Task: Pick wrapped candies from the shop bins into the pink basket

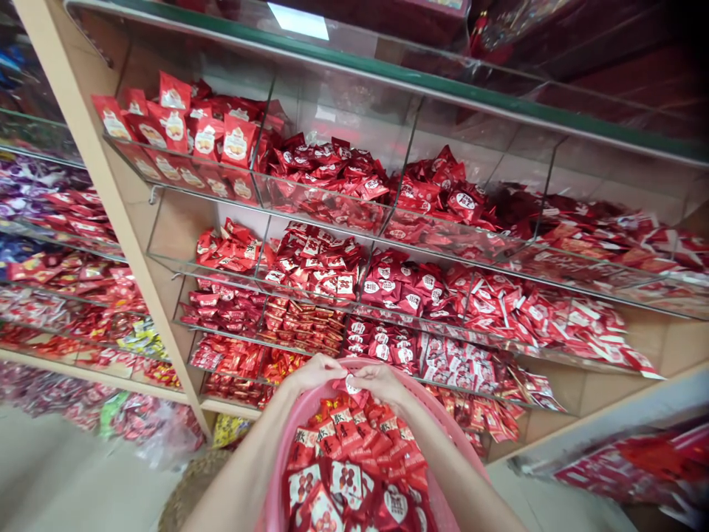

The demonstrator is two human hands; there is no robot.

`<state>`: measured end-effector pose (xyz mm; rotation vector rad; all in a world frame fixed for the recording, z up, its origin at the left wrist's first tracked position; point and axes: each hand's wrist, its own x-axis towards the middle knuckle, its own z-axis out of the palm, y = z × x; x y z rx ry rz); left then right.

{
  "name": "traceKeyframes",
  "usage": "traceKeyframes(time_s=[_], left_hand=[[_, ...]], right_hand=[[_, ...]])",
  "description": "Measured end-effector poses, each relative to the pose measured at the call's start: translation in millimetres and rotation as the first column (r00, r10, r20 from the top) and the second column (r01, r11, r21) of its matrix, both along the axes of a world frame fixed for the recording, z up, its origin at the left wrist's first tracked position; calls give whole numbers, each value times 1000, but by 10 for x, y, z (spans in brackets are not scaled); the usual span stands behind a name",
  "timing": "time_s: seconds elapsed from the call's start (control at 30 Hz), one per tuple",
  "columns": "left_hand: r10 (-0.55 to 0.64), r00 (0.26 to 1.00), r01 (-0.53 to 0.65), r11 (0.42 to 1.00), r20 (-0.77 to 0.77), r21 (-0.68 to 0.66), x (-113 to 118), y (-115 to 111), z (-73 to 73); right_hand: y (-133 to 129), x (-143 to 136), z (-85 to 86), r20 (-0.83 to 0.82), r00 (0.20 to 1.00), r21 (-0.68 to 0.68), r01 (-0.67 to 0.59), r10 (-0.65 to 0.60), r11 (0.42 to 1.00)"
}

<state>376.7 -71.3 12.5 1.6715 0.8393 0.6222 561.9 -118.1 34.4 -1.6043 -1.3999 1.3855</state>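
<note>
A pink plastic basket (443,414) full of small red packets (346,436) is in front of me at the bottom of the view. Over its far side my left hand (314,372) and my right hand (382,383) come close together. Between them is a small red candy packet (351,385) with a white mark, its two sides pinched in the fingers of both hands. My forearms reach across the left and right sides of the basket. Some packets inside show white panels with red round shapes, others dark characters.
Glass-fronted shelves (326,214) with divided compartments of red packets rise ahead. A wooden upright (105,185) separates them from more candy shelves at left. Bagged packets (160,421) lie on the floor at left, near a woven round item (191,484). More red packages (636,465) are at lower right.
</note>
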Motion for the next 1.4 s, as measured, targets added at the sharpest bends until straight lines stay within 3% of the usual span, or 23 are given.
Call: traceKeyframes(time_s=[0.37,0.5,0.6,0.73,0.87,1.0,1.23,1.3,1.4], left_hand=[[13,1000,-13,1000,25,-8,-8,39,-53],[8,1000,-7,1000,16,-24,4,17,1],[65,997,-68,995,-50,-69,25,-22,78],[123,982,-134,988,-141,-75,52,-58,170],[127,978,-135,990,-167,-36,58,-67,205],[109,984,-117,992,-139,-52,61,-58,191],[100,987,-106,993,-126,-43,51,-35,154],[105,987,-110,993,-119,-34,43,-33,152],[111,985,-113,994,-131,-6,34,-33,151]], right_hand=[[-47,12,111,30,998,-84,49,-46,995],[-100,34,161,-38,998,-97,46,-50,994],[-188,107,228,-59,997,-74,52,-56,996],[-435,362,339,-95,989,-54,-117,112,992],[-777,675,416,-13,955,-245,-292,297,925],[-1069,856,365,69,928,-371,-317,367,873],[-1404,700,87,38,902,-462,-366,431,808],[-1440,609,63,128,875,-476,-359,466,803],[-1374,532,202,409,781,-360,-337,472,870]])
